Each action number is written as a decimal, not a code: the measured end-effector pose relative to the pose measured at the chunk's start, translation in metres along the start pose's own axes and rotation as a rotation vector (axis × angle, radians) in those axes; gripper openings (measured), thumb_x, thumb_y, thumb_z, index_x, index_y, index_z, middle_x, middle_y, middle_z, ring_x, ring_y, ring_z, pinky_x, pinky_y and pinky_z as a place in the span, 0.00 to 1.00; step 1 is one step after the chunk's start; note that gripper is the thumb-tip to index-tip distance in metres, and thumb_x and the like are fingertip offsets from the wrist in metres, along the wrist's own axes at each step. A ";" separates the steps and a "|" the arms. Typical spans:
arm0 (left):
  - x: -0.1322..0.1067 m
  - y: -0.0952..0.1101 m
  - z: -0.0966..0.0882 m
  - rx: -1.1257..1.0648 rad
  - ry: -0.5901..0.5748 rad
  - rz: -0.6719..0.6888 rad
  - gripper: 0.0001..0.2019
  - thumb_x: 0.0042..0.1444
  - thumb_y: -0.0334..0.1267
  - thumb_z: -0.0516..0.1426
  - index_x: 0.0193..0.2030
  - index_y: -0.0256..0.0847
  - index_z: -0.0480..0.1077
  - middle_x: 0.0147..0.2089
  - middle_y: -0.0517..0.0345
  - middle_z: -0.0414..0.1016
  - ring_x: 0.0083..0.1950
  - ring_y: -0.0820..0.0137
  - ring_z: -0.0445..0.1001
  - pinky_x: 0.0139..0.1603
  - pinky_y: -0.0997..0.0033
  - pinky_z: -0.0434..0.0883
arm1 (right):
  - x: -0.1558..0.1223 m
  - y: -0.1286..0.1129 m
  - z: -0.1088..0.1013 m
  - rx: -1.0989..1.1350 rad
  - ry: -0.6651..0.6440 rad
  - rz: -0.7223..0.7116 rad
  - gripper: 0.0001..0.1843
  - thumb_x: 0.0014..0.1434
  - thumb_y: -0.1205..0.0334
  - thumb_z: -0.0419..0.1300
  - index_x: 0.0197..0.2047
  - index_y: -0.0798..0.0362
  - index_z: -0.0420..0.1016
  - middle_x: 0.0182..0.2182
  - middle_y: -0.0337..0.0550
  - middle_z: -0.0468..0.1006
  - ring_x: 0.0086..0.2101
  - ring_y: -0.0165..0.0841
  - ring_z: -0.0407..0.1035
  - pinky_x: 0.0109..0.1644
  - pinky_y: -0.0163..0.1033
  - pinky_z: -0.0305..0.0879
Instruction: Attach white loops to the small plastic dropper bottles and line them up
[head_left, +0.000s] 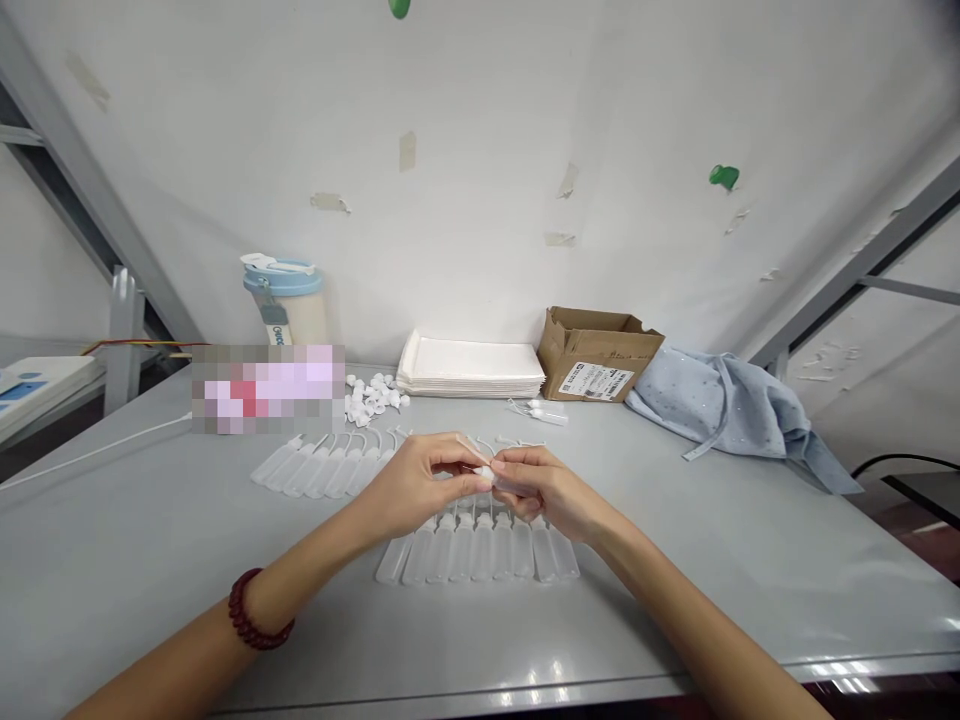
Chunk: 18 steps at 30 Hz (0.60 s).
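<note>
My left hand is closed, thumb and fingertips pinching a small white cap at the neck of a translucent plastic bottle. That bottle lies in my right hand, whose fingers wrap round it and hide most of its body. Just below both hands, a row of translucent bottles with thin white tethers lies flat on the grey table. To the left, more such bottles lie slanted side by side, partly covered by my left hand. Behind them sits a pile of loose white caps.
At the back stand a stack of white trays, a cardboard box and a blue-lidded tumbler. A couple of bottles lie before the box. Light-blue cloth lies at the right. A blurred pinkish object sits left.
</note>
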<state>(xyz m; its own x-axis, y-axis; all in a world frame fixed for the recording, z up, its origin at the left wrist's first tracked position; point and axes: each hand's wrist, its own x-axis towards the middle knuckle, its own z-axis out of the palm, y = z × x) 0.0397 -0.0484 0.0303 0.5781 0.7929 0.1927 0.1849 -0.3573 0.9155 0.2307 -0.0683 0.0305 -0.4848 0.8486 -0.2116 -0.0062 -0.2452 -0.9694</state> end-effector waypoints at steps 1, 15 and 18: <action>-0.001 0.000 0.001 0.024 0.005 0.010 0.07 0.53 0.36 0.59 0.38 0.42 0.78 0.36 0.57 0.74 0.36 0.70 0.72 0.37 0.73 0.68 | 0.000 0.000 0.000 0.014 0.005 0.022 0.19 0.54 0.52 0.61 0.23 0.54 0.59 0.18 0.31 0.56 0.19 0.21 0.41 0.23 0.35 0.33; -0.003 0.006 0.004 -0.046 0.014 -0.131 0.08 0.54 0.40 0.58 0.37 0.39 0.74 0.34 0.56 0.76 0.37 0.67 0.73 0.39 0.69 0.70 | -0.001 -0.001 0.007 0.025 0.066 0.030 0.17 0.55 0.54 0.59 0.22 0.53 0.58 0.17 0.30 0.58 0.17 0.20 0.40 0.22 0.34 0.32; -0.003 0.003 0.006 -0.043 0.034 -0.054 0.06 0.53 0.36 0.58 0.38 0.39 0.74 0.40 0.56 0.75 0.43 0.67 0.73 0.45 0.69 0.69 | 0.000 -0.001 0.007 0.036 0.085 0.033 0.16 0.55 0.56 0.57 0.22 0.53 0.57 0.16 0.30 0.58 0.17 0.20 0.40 0.21 0.34 0.32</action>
<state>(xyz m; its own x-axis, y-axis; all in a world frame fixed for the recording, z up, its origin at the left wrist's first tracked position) 0.0428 -0.0549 0.0303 0.5412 0.8267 0.1541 0.1801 -0.2929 0.9390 0.2244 -0.0713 0.0318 -0.4091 0.8763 -0.2546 -0.0240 -0.2892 -0.9570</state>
